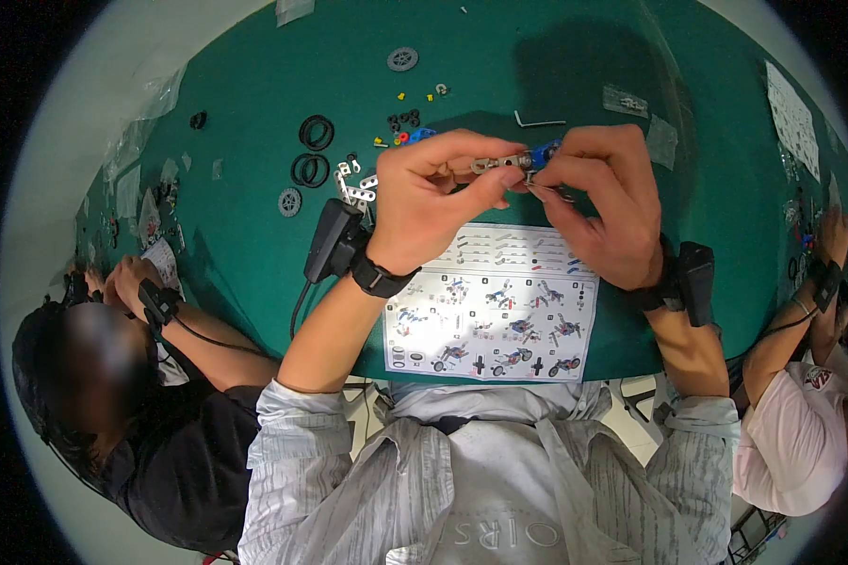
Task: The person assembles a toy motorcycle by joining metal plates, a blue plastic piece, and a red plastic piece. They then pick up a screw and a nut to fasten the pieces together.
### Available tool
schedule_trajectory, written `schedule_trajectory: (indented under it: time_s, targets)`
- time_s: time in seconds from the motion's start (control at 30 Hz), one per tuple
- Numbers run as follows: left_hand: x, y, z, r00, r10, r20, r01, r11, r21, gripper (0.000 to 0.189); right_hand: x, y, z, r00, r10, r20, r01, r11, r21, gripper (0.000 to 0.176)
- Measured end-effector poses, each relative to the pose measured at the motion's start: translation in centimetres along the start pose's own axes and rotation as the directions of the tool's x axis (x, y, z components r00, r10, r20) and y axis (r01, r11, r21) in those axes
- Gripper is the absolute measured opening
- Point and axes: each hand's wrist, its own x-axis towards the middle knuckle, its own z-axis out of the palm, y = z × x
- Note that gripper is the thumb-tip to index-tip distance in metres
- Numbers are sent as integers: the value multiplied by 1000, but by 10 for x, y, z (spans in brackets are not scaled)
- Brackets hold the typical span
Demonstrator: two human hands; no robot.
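Above the instruction sheet [485, 315], both hands meet on a small part-built model. My left hand [419, 198] pinches its silver perforated metal strip [488, 165] between thumb and fingers. On the other side, my right hand [617, 202] is closed around the end with the blue piece [544, 153]. A thin metal part [563, 195] shows under the right fingers; its kind I cannot make out. Fingers hide where the pieces join. Beyond the hands lies an L-shaped hex key [540, 122]. Loose silver metal pieces [342, 185] lie left of my left wrist.
Black rubber tires [317, 133], grey wheels [402, 59] and small black and yellow parts [405, 120] lie on the green table [245, 141]. Plastic bags [626, 100] sit at the right back. A person in black [179, 452] is at left, another in pink [796, 443] at right.
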Motion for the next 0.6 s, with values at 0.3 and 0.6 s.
schedule_trajectory:
  time_s: [0.3,0.6]
  targets:
    - [3,0,-2,988,150,38,-153,985,85,23,2,5,0,999,-31,33,29,998,60,35]
    - [4,-1,-5,976,208,69,-216,966,143,22,1,3,2,1000,27,14,-28,992,125,33]
